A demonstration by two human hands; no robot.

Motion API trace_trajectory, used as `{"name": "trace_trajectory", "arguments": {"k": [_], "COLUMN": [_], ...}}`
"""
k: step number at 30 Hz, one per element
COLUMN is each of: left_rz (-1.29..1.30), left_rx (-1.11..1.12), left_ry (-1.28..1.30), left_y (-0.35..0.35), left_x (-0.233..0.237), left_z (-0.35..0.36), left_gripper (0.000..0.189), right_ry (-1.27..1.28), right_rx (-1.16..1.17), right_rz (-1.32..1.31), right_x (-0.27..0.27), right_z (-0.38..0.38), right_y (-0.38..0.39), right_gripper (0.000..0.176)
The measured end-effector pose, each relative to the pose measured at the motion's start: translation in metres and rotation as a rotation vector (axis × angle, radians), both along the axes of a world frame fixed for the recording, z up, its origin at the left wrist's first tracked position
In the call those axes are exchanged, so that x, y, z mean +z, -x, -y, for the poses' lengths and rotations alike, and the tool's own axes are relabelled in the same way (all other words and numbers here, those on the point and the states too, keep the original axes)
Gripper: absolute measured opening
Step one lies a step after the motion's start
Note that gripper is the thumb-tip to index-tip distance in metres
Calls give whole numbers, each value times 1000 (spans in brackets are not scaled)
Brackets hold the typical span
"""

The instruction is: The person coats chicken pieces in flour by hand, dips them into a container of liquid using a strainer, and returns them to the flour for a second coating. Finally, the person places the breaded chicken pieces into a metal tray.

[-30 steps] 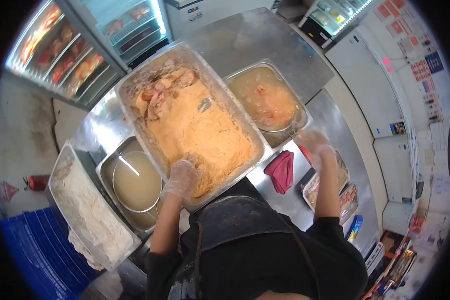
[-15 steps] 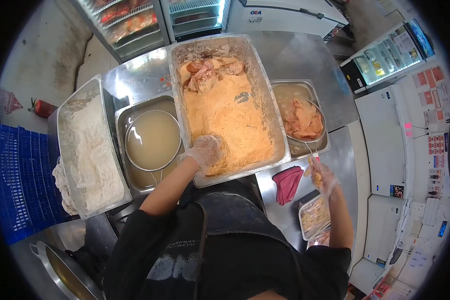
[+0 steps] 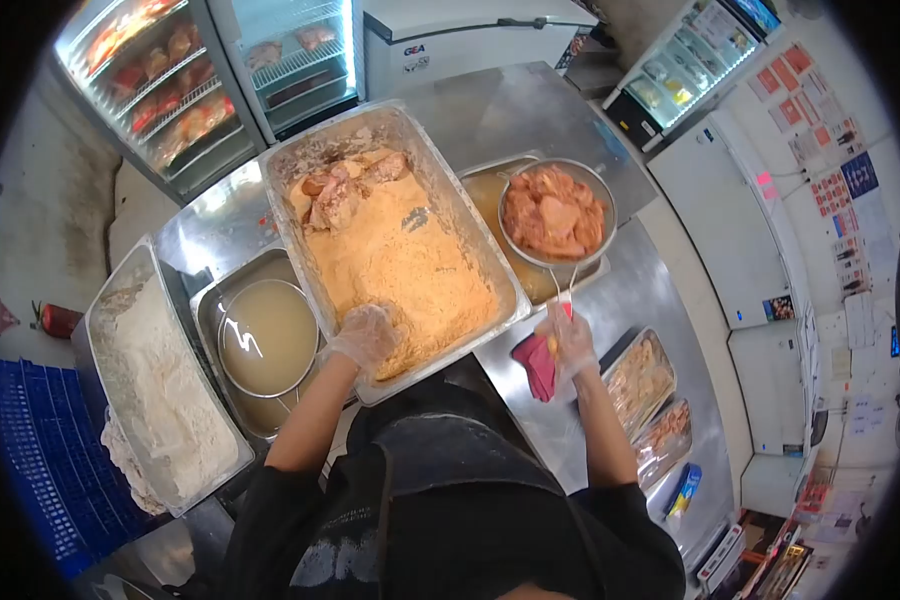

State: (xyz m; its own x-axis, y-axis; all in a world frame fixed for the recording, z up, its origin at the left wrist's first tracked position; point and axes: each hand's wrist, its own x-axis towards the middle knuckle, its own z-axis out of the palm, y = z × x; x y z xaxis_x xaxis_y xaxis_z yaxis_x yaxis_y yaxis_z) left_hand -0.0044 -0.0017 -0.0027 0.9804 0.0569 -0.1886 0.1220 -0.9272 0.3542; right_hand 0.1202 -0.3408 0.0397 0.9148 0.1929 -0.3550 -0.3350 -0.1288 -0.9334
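Observation:
My left hand (image 3: pixel 367 336), in a clear glove, rests in the orange coating powder (image 3: pixel 400 260) near the front left of a large metal pan (image 3: pixel 518 290). Its fingers are partly sunk or hidden, so their pose is unclear. Raw meat pieces (image 3: pixel 345 195) lie coated at the pan's far end. My right hand (image 3: pixel 568 342), also gloved, is closed around the handle of a round strainer (image 3: pixel 612 215). Wet raw meat (image 3: pixel 553 213) fills the strainer, which hangs over a tray of cloudy liquid (image 3: pixel 490 200). A dark pink cloth (image 3: pixel 535 366) lies beside my right hand.
Left of the pan, another strainer (image 3: pixel 269 338) sits in a liquid tray (image 3: pixel 208 300), beside a pan of white flour (image 3: pixel 160 370). Wrapped meat trays (image 3: pixel 640 380) lie at the right. A blue crate (image 3: pixel 50 460) stands far left, with fridges (image 3: pixel 160 90) behind.
The right strainer has been lifted out of the liquid with the meat in it. My right hand now grips its handle. The camera view has turned right; my left hand stays in the powder.

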Motion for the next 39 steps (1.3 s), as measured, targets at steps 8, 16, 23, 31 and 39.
{"name": "trace_trajectory", "arguments": {"k": [8, 16, 23, 31, 39], "left_rz": [-14, 19, 13, 152, 117], "left_rx": [46, 95, 127, 137, 123], "left_ry": [-114, -136, -31, -46, -24], "left_y": [-17, -2, -14, -8, -16], "left_x": [1, -14, 7, -8, -4], "left_z": [2, 0, -9, -13, -15], "left_gripper": [35, 41, 42, 39, 43], "right_ry": [56, -85, 187, -67, -100], "right_rx": [14, 84, 233, -10, 2], "right_rz": [42, 83, 239, 45, -24], "right_x": [2, 8, -2, 5, 17], "right_z": [8, -1, 15, -1, 9], "right_y": [0, -6, -7, -6, -10], "right_gripper": [39, 39, 39, 34, 34]}}
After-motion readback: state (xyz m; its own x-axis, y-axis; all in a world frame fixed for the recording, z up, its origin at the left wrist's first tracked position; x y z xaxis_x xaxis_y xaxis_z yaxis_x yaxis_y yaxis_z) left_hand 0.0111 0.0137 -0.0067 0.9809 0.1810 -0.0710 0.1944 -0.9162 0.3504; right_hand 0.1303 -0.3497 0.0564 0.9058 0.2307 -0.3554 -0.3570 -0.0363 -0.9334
